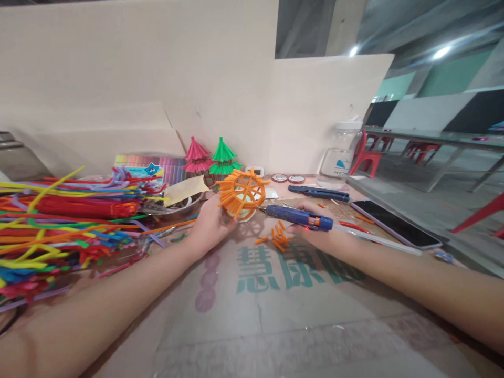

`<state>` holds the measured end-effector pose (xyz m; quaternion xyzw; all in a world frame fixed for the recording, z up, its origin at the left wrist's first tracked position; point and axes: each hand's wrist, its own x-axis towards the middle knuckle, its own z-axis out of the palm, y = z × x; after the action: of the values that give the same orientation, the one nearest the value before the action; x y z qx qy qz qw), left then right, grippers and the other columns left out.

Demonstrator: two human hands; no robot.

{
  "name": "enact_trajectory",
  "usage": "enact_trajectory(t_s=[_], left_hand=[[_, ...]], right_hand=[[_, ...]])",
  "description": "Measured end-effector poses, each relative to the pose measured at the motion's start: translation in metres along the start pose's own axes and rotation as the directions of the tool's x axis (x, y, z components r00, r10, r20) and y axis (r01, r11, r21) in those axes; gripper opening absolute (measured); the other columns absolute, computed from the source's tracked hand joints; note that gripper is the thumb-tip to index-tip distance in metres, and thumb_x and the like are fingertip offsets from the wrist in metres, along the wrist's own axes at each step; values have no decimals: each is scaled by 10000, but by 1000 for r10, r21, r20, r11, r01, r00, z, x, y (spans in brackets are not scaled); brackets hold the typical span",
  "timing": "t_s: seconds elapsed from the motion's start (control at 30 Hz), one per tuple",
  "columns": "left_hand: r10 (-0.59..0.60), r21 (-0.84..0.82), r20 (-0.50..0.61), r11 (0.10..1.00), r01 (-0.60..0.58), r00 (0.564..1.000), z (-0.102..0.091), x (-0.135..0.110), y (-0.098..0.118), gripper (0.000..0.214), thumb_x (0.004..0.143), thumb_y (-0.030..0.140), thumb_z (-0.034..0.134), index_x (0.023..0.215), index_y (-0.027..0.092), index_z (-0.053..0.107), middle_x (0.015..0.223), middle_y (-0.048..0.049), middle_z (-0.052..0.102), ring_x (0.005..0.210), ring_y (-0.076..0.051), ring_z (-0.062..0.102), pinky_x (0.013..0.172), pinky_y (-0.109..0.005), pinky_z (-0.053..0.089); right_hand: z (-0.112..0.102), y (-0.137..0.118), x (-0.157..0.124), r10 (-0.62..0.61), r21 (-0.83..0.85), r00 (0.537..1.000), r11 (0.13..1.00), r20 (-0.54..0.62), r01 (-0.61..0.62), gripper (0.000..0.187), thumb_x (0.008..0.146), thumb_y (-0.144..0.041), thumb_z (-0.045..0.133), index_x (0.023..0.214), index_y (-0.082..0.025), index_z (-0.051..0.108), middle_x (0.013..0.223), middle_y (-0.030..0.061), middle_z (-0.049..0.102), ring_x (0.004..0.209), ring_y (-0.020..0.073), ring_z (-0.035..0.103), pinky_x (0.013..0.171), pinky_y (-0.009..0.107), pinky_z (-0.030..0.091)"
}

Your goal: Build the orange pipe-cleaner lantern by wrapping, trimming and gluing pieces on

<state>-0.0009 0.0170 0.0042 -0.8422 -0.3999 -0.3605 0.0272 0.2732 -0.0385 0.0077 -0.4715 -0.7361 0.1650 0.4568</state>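
Observation:
My left hand (213, 223) is closed on an orange pipe-cleaner frame (226, 197), a spoked ring with short pieces fanned around part of its edge. In my right hand (311, 231) is a blue glue gun (293, 214), with a clear glue stick (381, 241) trailing from its back end. The nozzle points left, at the right side of the orange frame; whether it touches cannot be made out. Below the nozzle, several short orange pipe-cleaner pieces (279, 239) lie on the printed board (252, 325).
Colourful pipe cleaners (71, 226) are heaped at the left. Pink (197, 157) and green (223, 157) tree-like pieces stand at the back. A blue utility knife (318, 192), a phone (396, 223) and a clear bottle (339, 155) are on the right. A cardboard screen (129, 63) rises behind.

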Motion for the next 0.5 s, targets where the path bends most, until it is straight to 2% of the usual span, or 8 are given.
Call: enact_trajectory(t_s=[0.27, 0.5], left_hand=[[6, -17, -10, 1000, -6, 1000, 1, 0, -1, 421, 793, 225, 624, 1208, 185, 563, 1238, -112, 587, 1177, -294, 555, 1013, -448, 476], [-8, -49, 0, 999, 8, 1000, 2, 0, -1, 415, 805, 235, 617, 1212, 176, 562, 1258, -105, 576, 1186, -291, 553, 1013, -438, 480]], right_hand=[[1, 0, 0, -20, 19, 1000, 1000, 2, 20, 225, 691, -368, 743, 795, -234, 596, 682, -26, 640, 631, 165, 571, 585, 275, 411], [1, 4, 0, 10, 13, 1000, 1000, 26, -11, 250, 704, -391, 740, 811, -231, 581, 675, -27, 627, 619, 165, 570, 583, 283, 402]])
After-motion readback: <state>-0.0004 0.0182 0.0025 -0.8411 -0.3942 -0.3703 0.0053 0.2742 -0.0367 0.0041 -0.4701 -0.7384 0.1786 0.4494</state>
